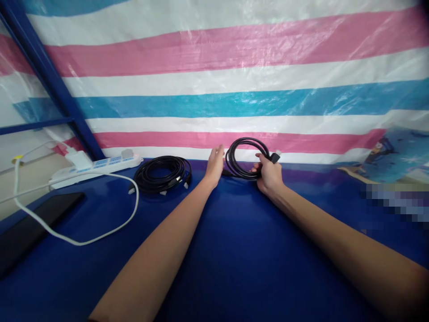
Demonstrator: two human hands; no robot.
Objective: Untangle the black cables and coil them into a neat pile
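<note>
Both forearms stretch far across the blue cloth-covered table (234, 268). The right hand (269, 175) is closed around a black coiled cable (246, 157), holding the loop upright at the far middle. The left hand (214, 164) stands flat and spread just left of the coil, gripping nothing. A second black cable bundle (162, 174) lies further left.

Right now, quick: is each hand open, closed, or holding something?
Left hand: open, fingers out, beside the coiled black cable, gripping nothing.
Right hand: closed around the coiled black cable.
</note>
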